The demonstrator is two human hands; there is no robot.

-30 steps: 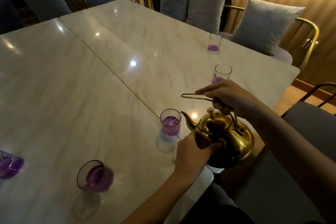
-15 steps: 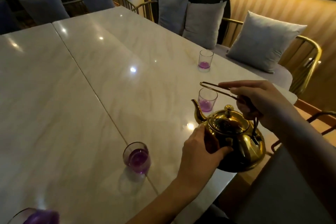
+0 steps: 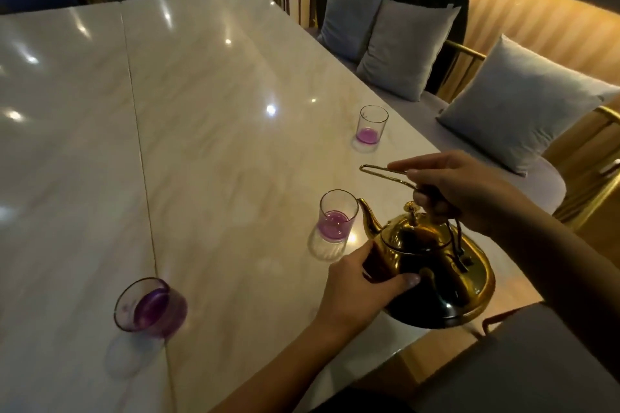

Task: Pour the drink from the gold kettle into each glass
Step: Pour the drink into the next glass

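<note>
The gold kettle [image 3: 432,265] hangs over the marble table's right edge, tilted a little, its spout tip touching the rim of the middle glass [image 3: 335,216]. My right hand [image 3: 459,191] grips the wire handle from above. My left hand [image 3: 359,288] cups the kettle's near side. The middle glass holds a little purple drink. A farther glass [image 3: 371,126] has a thin purple layer. A wider glass [image 3: 151,308] near the table seam holds more purple liquid.
The marble table [image 3: 218,111] is two slabs joined by a seam. Grey cushions [image 3: 513,104] line a bench with gold-framed chairs along the right side. A grey seat [image 3: 536,362] sits at the lower right.
The kettle has moved along the table's right edge from the wide near glass to the middle glass, and its spout now meets that rim. Both hands keep their hold.
</note>
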